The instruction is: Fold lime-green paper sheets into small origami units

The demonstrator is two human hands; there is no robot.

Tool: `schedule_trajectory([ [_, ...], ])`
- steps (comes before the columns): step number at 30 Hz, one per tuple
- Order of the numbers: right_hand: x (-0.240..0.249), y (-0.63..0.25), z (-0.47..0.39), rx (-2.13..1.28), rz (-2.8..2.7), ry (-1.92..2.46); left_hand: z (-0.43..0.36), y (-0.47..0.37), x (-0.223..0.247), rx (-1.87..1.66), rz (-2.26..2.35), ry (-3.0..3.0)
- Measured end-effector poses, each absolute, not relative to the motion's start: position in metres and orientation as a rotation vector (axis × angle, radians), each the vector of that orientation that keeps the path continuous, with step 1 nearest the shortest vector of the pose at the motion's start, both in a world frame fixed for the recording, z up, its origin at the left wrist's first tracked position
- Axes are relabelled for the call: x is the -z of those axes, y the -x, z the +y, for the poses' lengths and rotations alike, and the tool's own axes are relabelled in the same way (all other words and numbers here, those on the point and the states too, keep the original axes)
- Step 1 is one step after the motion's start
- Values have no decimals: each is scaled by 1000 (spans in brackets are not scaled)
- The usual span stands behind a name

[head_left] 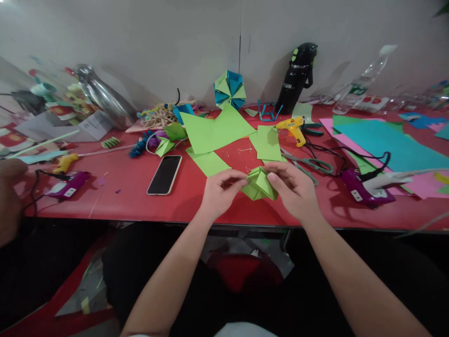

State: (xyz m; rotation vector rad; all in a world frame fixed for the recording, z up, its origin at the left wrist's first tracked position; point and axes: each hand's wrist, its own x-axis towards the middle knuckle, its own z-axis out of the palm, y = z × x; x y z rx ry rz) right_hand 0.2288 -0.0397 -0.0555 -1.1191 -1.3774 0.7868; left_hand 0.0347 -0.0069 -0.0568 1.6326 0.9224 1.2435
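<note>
Between my two hands is a folded green paper piece (260, 184), held just above the front part of the red table (182, 207). The fingertips of my left hand (224, 191) pinch its left edge. My right hand (293, 189) grips the right side, thumb in front and fingers behind. Flat green paper sheets (219, 128) lie beyond the hands. Farther back, a round blue and green folded paper ornament (230, 89) leans near the wall.
A phone (164, 175) lies left of my hands. Scissors (312, 164), a yellow glue gun (293, 129) and a purple power socket (366, 187) with cables are on the right. A black bottle (297, 77) stands behind. Another person's hand (10, 196) is at far left.
</note>
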Motion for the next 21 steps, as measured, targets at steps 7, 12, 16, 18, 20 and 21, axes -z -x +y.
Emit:
schedule_trajectory([
  [7,53,-238,-38,-923,-1310,1205,-6,-31,59,-1168,853,-1697],
  [12,53,-242,-38,-1100,-1294,1150,-6,-29,61,-1174,791,-1730],
  [16,49,-243,-40,-1046,-1397,1183,-6,-28,60,-1180,783,-1748],
  [18,48,-241,-41,-972,-1441,1194,-7,-28,60,-1175,791,-1760],
  [20,48,-238,-42,-903,-1465,1190,-8,-29,58,-1176,806,-1773],
  [21,48,-237,-43,-871,-1478,1185,-8,-29,58,-1182,813,-1781],
])
